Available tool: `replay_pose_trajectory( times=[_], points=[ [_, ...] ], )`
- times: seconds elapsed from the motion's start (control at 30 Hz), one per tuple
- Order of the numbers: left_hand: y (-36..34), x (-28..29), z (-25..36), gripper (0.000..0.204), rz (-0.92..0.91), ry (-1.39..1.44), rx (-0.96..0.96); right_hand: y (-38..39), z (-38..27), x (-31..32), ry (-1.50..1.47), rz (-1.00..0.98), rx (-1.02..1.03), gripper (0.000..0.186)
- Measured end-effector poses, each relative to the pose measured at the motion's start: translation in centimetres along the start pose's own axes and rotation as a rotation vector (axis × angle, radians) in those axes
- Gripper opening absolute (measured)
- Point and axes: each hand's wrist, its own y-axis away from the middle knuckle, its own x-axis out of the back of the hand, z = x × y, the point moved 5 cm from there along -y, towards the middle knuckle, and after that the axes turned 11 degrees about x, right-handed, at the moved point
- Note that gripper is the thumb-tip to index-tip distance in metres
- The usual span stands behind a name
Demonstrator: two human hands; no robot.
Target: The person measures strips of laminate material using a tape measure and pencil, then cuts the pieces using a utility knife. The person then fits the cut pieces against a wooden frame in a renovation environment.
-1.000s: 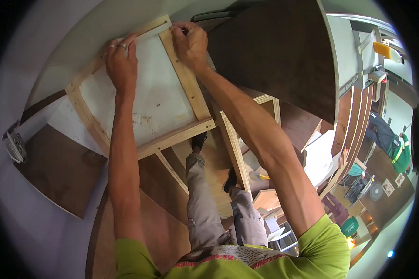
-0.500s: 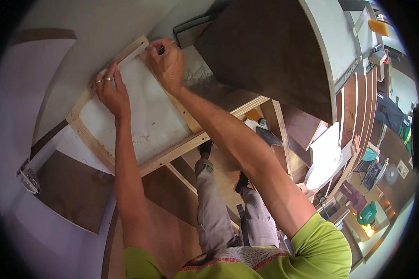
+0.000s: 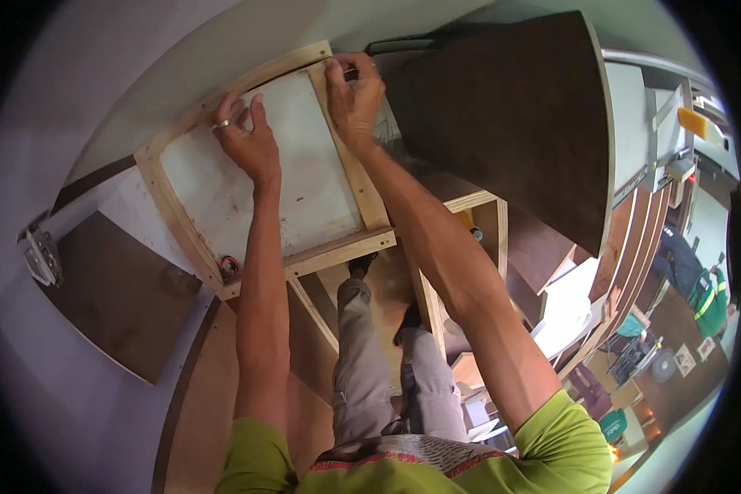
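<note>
A pale wooden frame (image 3: 379, 240) with a white panel (image 3: 305, 198) inside it lies in the upper middle, against the pale wall. My left hand (image 3: 247, 140) is just inside its upper rail, fingers bent but apart, a ring on one finger. My right hand (image 3: 354, 103) is at the upper right corner, thumb and fingers curled by the side rail; what they pinch is hidden. Some red wire (image 3: 229, 265) shows at the frame's lower left corner.
A dark brown panel (image 3: 502, 123) stands right of the frame, another (image 3: 123, 296) with a metal hinge (image 3: 43, 251) at left. Plywood partitions (image 3: 502, 239) and white boards (image 3: 564, 321) lie below right. A person in green and dark clothing (image 3: 708, 300) is at the far right.
My left hand has left the upper rail slightly, moving down and right, its fingers looser. My right hand stays at the corner. The view has shifted back and forth.
</note>
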Motion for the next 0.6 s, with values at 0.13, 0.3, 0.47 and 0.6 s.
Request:
replay_pose_trajectory(
  times=[0.13, 0.3, 0.47, 0.6],
  points=[
    [-0.6, -0.8, -1.0, 0.024, -0.042, 0.319, 0.206, 0.0, 0.7, 0.2, 0.039, -0.018, -0.033, 0.019],
    [-1.1, -1.2, -2.3, 0.019, -0.06, 0.465, 0.17, 0.1, -0.1, -0.3, 0.026, -0.052, -0.015, 0.019],
    [-1.3, -1.4, -2.0, 0.017, -0.054, 0.392, 0.107, 0.1, 0.3, -0.1, 0.046, -0.055, 0.0, 0.018],
    [-1.0, -1.7, -1.6, 0.021, -0.061, 0.319, 0.071, 0.0, 0.9, -0.1, 0.087, -0.075, 0.038, 0.016]
  ],
)
